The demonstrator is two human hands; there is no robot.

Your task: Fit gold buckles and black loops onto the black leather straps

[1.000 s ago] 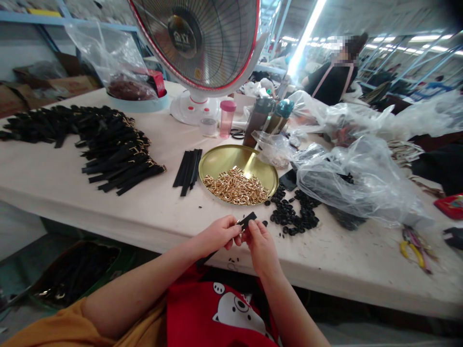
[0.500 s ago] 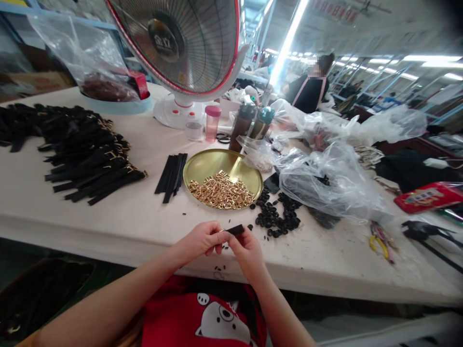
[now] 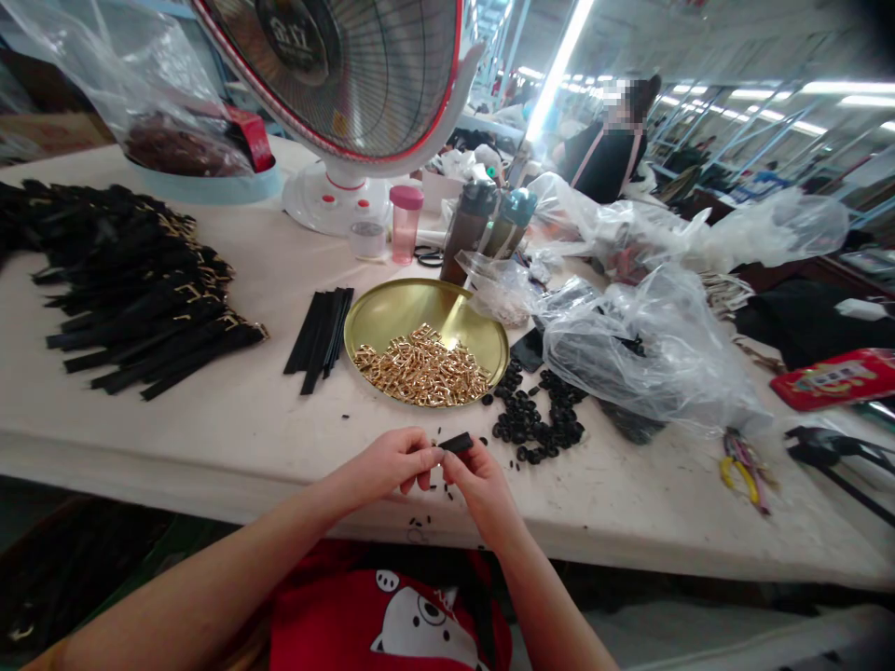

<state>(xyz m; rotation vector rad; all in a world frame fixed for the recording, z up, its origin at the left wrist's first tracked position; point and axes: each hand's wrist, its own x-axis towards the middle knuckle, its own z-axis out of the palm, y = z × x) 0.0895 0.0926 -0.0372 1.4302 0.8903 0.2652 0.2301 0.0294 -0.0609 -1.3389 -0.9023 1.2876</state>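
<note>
My left hand [image 3: 392, 463] and my right hand [image 3: 479, 482] meet at the table's near edge, both pinched on a short black strap [image 3: 456, 442] held between their fingertips. Just beyond them sits a gold tray [image 3: 412, 312] with a heap of gold metal buckles [image 3: 421, 367]. A pile of small black loops [image 3: 535, 419] lies right of the tray. A small bundle of plain black strips [image 3: 320, 325] lies left of the tray. Far left spreads a big pile of black straps with gold buckles [image 3: 132, 294].
A large fan heater [image 3: 336, 84] stands at the back with a pink cup [image 3: 405, 222] and two bottles [image 3: 489, 224] beside it. Clear plastic bags [image 3: 650, 345] crowd the right side, pliers [image 3: 745, 466] lie near the front right. Another person [image 3: 605, 149] works at the far end.
The view has shifted slightly; my hands stay together at the table edge, still pinching the black strap, which now lies flatter between my fingertips.
</note>
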